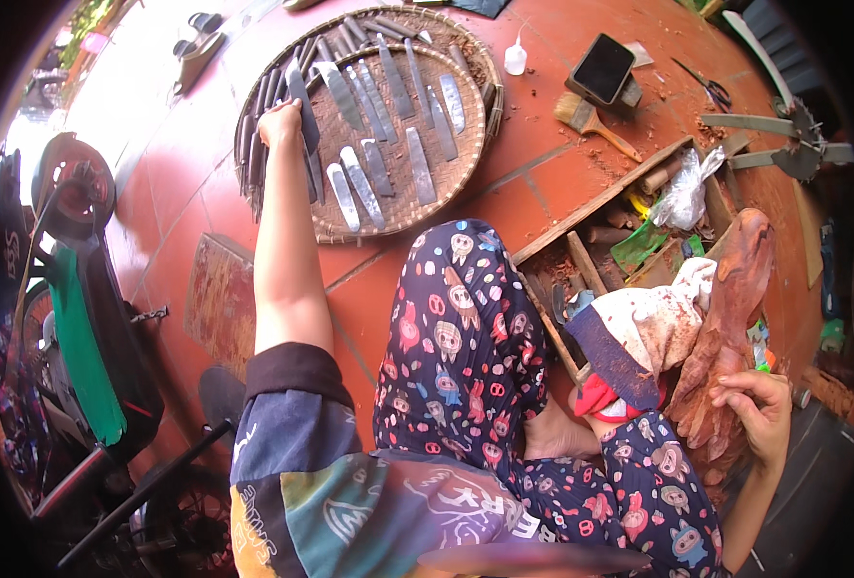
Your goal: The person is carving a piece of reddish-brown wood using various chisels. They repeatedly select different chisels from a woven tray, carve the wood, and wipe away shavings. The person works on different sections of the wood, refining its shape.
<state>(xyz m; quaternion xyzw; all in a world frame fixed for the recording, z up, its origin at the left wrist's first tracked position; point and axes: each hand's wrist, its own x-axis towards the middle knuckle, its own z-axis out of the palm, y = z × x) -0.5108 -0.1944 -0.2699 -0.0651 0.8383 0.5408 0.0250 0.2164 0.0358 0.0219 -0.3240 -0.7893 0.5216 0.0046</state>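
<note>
Reaching out, the left hand (280, 122) grips a dark steel blade (304, 114) over the round woven tray (465, 116); its edge could cut the fingers. The right hand (759, 409) clasps a reddish carved wood piece (730, 318).

Seated on the floor, tray ahead to the left, carving at the right

The left hand (280, 122) reaches forward onto the near-left rim of a round woven tray (465, 144), closed on a blade (304, 111); more blades (381, 144) lie in rows across the tray. Right of the tray, further back, stand a small bottle (515, 58), a brush (591, 120) and a phone (601, 68). A wooden box (600, 202) of tools lies right of the bent knee (461, 289). The right hand (759, 409) holds a wood carving (730, 318) by the lap, a cloth (653, 323) draped just left of it. A motorbike (71, 289) stands at far left
</note>
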